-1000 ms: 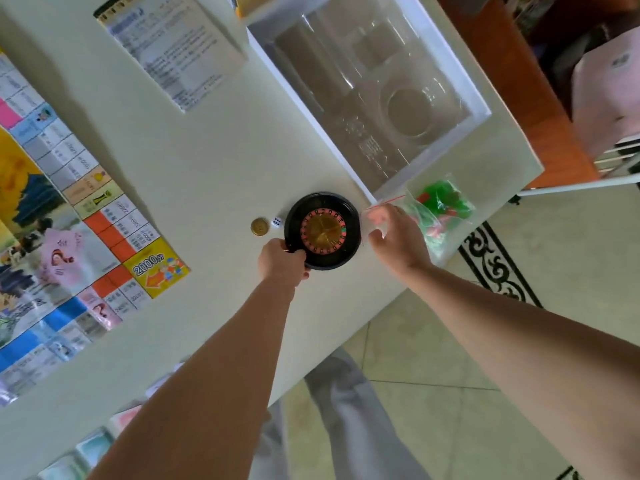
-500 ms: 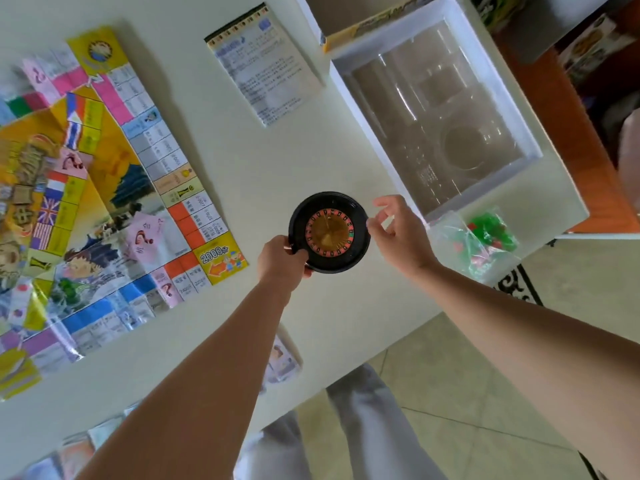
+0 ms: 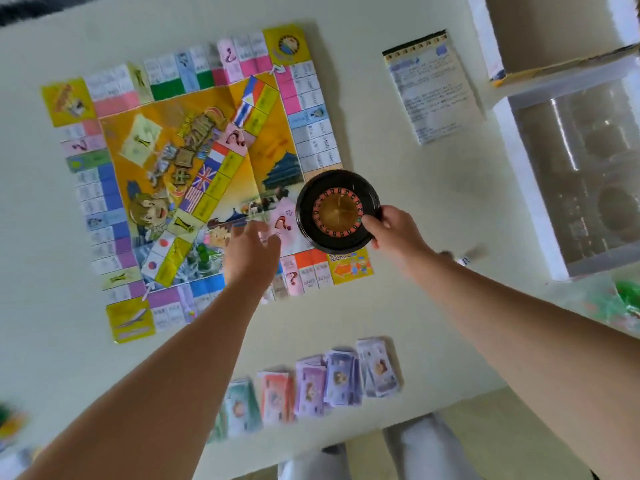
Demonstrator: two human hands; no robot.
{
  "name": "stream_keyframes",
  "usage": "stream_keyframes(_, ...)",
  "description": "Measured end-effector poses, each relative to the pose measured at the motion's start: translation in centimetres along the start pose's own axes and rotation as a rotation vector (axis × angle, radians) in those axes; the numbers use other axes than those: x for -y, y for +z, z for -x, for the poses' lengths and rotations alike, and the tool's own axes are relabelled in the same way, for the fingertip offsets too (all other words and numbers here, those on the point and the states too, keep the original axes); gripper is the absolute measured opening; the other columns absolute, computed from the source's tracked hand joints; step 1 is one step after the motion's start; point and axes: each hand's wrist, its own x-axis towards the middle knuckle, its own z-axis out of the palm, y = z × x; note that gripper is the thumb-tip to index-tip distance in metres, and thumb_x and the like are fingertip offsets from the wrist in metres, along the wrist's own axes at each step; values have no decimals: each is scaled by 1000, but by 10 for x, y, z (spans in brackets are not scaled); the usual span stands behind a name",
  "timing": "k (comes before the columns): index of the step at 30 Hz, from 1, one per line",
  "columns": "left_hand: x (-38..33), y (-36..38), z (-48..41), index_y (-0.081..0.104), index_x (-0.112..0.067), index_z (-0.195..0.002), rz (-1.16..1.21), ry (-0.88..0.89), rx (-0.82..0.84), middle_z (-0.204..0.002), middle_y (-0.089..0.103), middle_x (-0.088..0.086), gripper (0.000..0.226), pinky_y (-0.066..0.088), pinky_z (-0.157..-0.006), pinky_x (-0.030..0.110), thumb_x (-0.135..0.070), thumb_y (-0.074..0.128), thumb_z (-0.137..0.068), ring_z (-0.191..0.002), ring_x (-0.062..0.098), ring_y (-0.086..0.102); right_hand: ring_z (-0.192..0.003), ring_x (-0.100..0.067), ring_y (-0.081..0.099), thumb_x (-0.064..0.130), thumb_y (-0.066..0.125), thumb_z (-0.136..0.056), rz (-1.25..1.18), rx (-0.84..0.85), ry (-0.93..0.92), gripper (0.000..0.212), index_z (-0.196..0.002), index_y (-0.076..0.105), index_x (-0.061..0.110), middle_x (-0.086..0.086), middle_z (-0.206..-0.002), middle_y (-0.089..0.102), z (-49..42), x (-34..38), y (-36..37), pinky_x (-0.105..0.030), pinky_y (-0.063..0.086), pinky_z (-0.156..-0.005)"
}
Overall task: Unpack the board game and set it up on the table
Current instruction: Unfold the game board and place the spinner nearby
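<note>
Tabletop (image 3: 415,188), pale cream and wide, carries everything, and the square paper game board printed in yellow, pink and blue (image 3: 194,174) lies unfolded and flat on it, so the main piece looks set out. Well off the board's side toward the person's right arm stands the white cardboard box with its clear moulded plastic insert (image 3: 526,188). As far as the glare lets me see, its hollows are empty. The upturned box lid (image 3: 540,29) sits past it, further from the board's far corner. Between board and box, level with the board's far edge, lies the printed white rules sheet (image 3: 433,88). Off the board's near edge is a row of paper play-money stacks in green, orange and purple (image 3: 343,375), already sorted by colour.

Over the board's near corner on the box side is the round black roulette wheel with a gold centre and red-and-black number ring (image 3: 337,211). The right hand (image 3: 394,230) is clamped on the wheel's rim on the side away from the board's middle, thumb hooked over the top. I cannot tell whether the wheel rests on the paper or hangs just above it. The left hand (image 3: 249,251) is spread over the board's near half, fingers apart, holding nothing, and it is blurred.

A clear bag of green and red plastic pieces (image 3: 623,299) lies unopened well beyond the board's near corner, below the box. A small white die (image 3: 463,260) sits between that corner and the box.

To my eye the job is mostly done. What remains is to settle the wheel, empty the bag and place the die.
</note>
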Motion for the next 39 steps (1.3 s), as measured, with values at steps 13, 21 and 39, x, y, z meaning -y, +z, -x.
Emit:
stream_keyframes(13, 113, -49, -54, -5, -41, -150, -498, 34, 282, -158, -18, 15, 91, 41, -100, 53, -48, 59, -87, -144, 46, 0, -64, -12, 51, 23, 59, -93, -25, 51, 48, 17, -100, 61, 8, -1, -78, 58, -41, 90, 163, -31, 45, -65)
stream_keyframes(21, 104, -62, -66, -5, -39, -151, -582, 24, 407, -158, -12, 21, 93, 36, -104, 48, -48, 60, -85, -141, 50, 13, -56, -12, 51, 26, 58, -94, 87, 25, 45, 17, -97, 57, 9, -1, -67, 56, -58, 118, 206, -32, 47, -64)
stream_keyframes(39, 108, -59, -63, -13, -36, -150, -616, 38, 423, -157, -18, 21, 92, 34, -107, 49, -49, 55, -89, -143, 48, 3, -100, -16, 49, 12, 54, -93, 381, 22, -256, 50, -140, 36, 9, -11, -136, 37, -24, 100, 195, -25, 43, -83)
